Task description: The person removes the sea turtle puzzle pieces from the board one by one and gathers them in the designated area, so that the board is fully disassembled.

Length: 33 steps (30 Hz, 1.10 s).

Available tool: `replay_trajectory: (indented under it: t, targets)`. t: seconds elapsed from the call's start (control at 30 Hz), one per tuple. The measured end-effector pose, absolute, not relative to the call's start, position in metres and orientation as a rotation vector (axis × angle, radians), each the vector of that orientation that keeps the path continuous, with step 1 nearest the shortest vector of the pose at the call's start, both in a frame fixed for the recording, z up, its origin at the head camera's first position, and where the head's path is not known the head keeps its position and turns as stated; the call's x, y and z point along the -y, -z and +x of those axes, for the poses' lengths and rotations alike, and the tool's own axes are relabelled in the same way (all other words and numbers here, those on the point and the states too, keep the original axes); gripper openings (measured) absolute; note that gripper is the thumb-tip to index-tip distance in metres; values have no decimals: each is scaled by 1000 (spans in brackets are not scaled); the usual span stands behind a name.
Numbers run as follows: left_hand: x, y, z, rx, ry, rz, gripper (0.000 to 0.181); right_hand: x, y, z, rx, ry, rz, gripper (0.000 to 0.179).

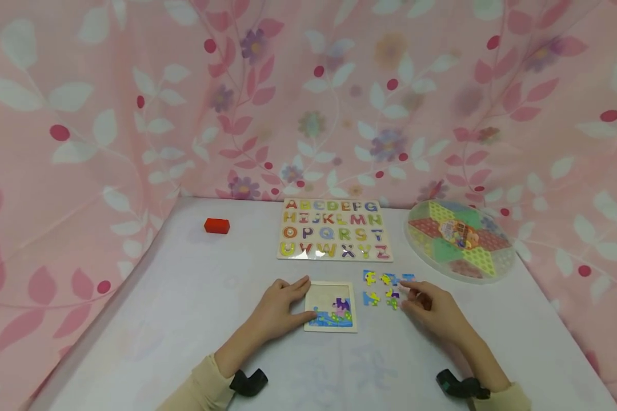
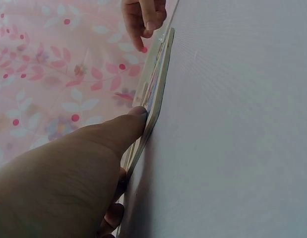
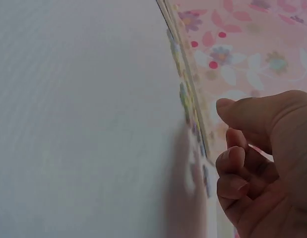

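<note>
A square wooden jigsaw tray (image 1: 353,308) lies on the table, its lower part and right side partly filled with blue, purple and green pieces. My left hand (image 1: 280,308) rests at its left side; the straight thumb (image 2: 131,126) presses on the frame and the index fingertip touches the upper left corner. Several loose jigsaw pieces (image 1: 371,298) lie right of the tray. Just above and beside them hovers my right hand (image 1: 434,308), fingers loosely bent and thumb apart from them. In the right wrist view, no piece shows between the fingers (image 3: 231,158).
Behind the tray lies a wooden alphabet board (image 1: 334,233) with coloured letters. A round, clear-rimmed game board (image 1: 460,241) with coloured star points is at the back right. A red block (image 1: 217,226) sits at the back left. Flowered pink curtain (image 1: 308,103) encloses the white table (image 1: 185,319).
</note>
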<state>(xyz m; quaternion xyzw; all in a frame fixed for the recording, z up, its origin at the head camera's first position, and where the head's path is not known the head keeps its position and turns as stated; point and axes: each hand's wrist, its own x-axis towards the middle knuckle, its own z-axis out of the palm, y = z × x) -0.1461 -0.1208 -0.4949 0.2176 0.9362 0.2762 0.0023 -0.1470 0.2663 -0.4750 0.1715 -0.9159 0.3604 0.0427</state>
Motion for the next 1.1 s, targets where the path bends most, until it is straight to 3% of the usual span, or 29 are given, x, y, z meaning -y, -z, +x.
replay_trajectory:
  t: [0.3,0.5,0.83,1.1]
  targets:
    - [122,492,-150,-2953,-854,672,76,-201,460,-168,2845,-1224,794,32]
    - [121,495,-150,-2933,-849,655,78,-164,467,-172,3007,-1229,852,40]
    - [120,496,-146,-2934,-838,663,77,-158,474,-163,3002,-1289,727,25]
    - [120,495,-146,-2934,-842,653,78,-157,473,-160,2999,-1299,682,25]
